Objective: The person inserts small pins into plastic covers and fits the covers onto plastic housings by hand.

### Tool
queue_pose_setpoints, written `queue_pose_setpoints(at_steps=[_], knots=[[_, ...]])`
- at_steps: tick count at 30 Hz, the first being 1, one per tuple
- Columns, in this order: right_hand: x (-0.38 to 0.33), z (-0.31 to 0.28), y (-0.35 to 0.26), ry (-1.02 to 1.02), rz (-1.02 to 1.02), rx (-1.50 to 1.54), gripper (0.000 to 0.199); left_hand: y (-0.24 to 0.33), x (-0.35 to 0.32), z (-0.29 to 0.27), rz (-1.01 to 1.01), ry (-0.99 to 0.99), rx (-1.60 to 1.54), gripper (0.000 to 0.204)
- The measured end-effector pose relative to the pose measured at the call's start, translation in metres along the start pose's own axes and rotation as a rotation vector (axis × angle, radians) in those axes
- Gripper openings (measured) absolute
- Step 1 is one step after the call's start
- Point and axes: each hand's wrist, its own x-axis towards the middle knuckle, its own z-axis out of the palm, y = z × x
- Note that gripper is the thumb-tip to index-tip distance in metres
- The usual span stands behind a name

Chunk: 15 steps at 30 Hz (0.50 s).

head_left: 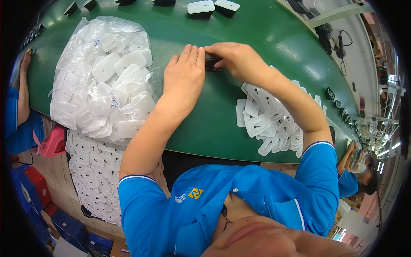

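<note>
A small black piece (210, 62) sits on the green table between my two hands, mostly covered by them; its exact kind cannot be made out. My right hand (237, 59) curls its fingers and thumb round the piece's right side. Beside it, my left hand (185, 76) lies with fingers stretched out and close together, their tips at the piece's left edge. To the left is a clear plastic bag (70, 81) full of white rounded plates (105, 67). Below my right forearm is a loose heap of white plates with small black marks (267, 122).
At the table's far edge stand black parts with white tops (200, 7). A row of black parts (338, 104) runs along the right. Below the bag is a bin of white plates (96, 171). Co-workers' arms (23, 85) show at left and far right.
</note>
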Motion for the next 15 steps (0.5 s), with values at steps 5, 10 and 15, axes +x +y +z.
queue_pose_setpoints(at_steps=[5,10,15], knots=[[0.021,-0.02,0.021,-0.25,0.359,0.514,0.034,-0.01,0.013,0.01,-0.169,0.044,-0.439,0.028],[0.012,-0.01,0.012,-0.106,0.162,0.423,0.04,-0.009,0.017,0.025,-0.327,0.198,-0.682,0.025],[0.007,0.001,0.02,-0.008,0.189,0.605,0.035,-0.006,0.024,0.004,-0.566,-0.018,-1.302,0.023]])
